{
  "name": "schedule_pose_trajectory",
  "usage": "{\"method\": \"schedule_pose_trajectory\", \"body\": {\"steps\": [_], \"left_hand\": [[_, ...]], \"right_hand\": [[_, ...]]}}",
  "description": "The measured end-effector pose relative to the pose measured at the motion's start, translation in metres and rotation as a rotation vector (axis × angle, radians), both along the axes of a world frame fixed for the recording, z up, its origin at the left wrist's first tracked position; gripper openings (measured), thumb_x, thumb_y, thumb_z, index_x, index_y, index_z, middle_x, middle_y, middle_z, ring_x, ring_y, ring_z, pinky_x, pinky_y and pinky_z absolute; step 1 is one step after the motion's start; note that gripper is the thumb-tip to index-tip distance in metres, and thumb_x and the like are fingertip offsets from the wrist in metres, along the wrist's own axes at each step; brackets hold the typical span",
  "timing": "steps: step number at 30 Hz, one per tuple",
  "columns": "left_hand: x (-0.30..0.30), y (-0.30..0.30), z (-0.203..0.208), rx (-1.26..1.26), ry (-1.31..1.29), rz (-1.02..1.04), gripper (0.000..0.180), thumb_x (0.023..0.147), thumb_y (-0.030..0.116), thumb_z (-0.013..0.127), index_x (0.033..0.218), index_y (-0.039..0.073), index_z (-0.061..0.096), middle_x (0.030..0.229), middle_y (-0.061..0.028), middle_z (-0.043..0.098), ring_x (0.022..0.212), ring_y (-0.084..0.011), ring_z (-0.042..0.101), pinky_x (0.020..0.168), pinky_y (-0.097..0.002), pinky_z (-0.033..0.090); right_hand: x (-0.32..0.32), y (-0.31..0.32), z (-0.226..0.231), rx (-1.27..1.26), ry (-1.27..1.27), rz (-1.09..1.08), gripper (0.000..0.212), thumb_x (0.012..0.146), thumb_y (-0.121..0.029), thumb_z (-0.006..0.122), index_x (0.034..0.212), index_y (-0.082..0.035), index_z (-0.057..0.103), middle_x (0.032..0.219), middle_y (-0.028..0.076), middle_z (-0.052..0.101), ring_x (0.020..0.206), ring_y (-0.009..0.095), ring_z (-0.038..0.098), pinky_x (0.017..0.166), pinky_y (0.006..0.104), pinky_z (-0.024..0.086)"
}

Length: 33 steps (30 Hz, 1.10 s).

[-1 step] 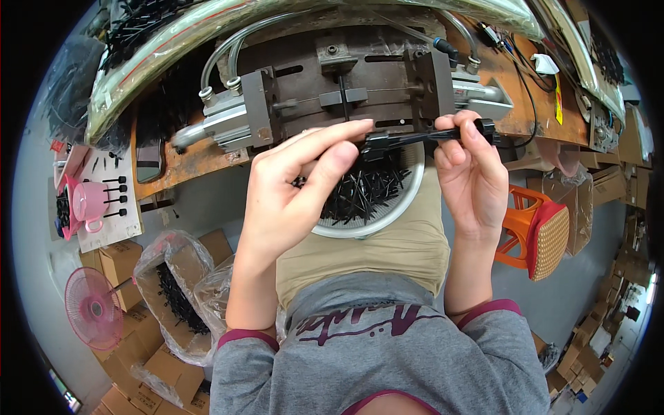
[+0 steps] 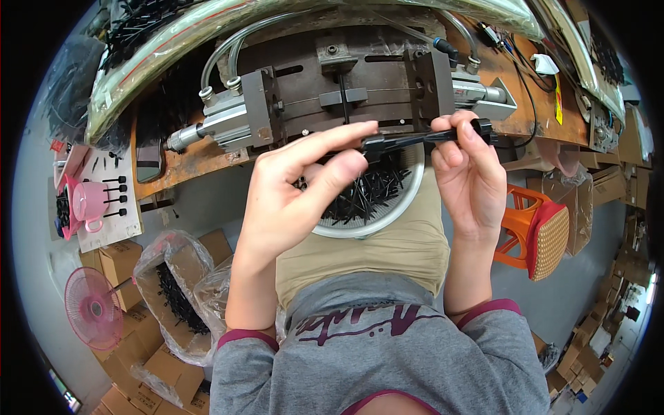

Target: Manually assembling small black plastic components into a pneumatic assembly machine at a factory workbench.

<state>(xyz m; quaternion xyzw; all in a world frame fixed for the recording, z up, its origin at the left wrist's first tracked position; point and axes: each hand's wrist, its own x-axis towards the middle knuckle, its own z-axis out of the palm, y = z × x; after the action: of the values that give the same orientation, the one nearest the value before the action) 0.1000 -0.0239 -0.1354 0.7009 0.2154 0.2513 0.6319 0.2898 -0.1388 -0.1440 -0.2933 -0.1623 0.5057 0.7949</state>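
Above a white bowl (image 2: 412, 195) full of slim black plastic pieces (image 2: 366, 191), I hold a small bundle of long black plastic parts (image 2: 408, 139) roughly level. My right hand (image 2: 472, 176) pinches its wider right end between thumb and fingers. My left hand (image 2: 294, 183) curls about the left end, thumb below and fingers above; its exact contact there is partly hidden. Just beyond, a metal clamping fixture (image 2: 304, 93) has a thin black piece (image 2: 344, 86) standing at its centre block, and air cylinders (image 2: 225, 124) on both sides.
Clear air hoses (image 2: 218, 59) and black cables (image 2: 529, 86) run over the wooden bench (image 2: 187, 169). At left are a pink cup (image 2: 88, 202), a pink fan (image 2: 94, 308) and an open carton (image 2: 155, 304) of black parts. An orange stool (image 2: 515, 221) stands at right.
The fixture's side rods have drawn back outward from its centre. My left thumb has shifted slightly right and down; both hands otherwise stay nearly in place with the bundle.
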Motion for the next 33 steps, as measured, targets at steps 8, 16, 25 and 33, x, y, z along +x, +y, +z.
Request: {"method": "schedule_pose_trajectory", "body": {"steps": [8, 16, 25, 33], "left_hand": [[-0.009, -0.007, 0.003, 0.014, 0.024, 0.107, 0.033, 0.077, 0.000, 0.074, 0.110, 0.002, 0.070, 0.081, -0.0008, 0.066, 0.059, -0.0011, 0.044, 0.054, -0.0170, 0.034], [-0.010, -0.012, 0.012, 0.335, -0.035, 0.195, 0.041, 0.067, 0.000, 0.079, 0.107, 0.000, 0.071, 0.098, -0.0073, 0.069, 0.056, 0.0001, 0.042, 0.050, -0.0157, 0.029], [-0.003, -0.034, 0.024, 0.564, -0.168, 0.265, 0.048, 0.061, 0.013, 0.090, 0.101, 0.000, 0.067, 0.097, -0.0087, 0.065, 0.052, 0.0004, 0.035, 0.048, -0.0149, 0.025], [-0.002, -0.033, 0.021, 0.488, -0.172, 0.203, 0.043, 0.060, 0.004, 0.087, 0.098, 0.000, 0.069, 0.096, -0.0105, 0.067, 0.057, -0.0016, 0.044, 0.048, -0.0149, 0.028]], "right_hand": [[-0.011, 0.003, 0.005, -0.034, -0.078, 0.095, 0.016, 0.092, -0.008, 0.060, 0.103, 0.003, 0.062, 0.100, 0.018, 0.068, 0.069, 0.013, 0.064, 0.064, 0.0264, 0.056], [-0.016, 0.002, 0.007, -0.083, -0.086, 0.109, 0.017, 0.091, -0.008, 0.060, 0.102, 0.004, 0.063, 0.099, 0.018, 0.068, 0.069, 0.014, 0.066, 0.065, 0.0269, 0.057], [-0.035, 0.006, 0.004, 0.084, -1.552, -0.654, 0.027, 0.071, 0.006, 0.076, 0.097, 0.001, 0.069, 0.103, 0.015, 0.068, 0.086, 0.022, 0.068, 0.072, 0.0295, 0.056], [-0.038, 0.011, -0.007, 0.254, -1.737, -0.711, 0.029, 0.075, 0.000, 0.070, 0.104, 0.002, 0.069, 0.109, 0.016, 0.066, 0.084, 0.022, 0.069, 0.069, 0.0275, 0.060]]}}
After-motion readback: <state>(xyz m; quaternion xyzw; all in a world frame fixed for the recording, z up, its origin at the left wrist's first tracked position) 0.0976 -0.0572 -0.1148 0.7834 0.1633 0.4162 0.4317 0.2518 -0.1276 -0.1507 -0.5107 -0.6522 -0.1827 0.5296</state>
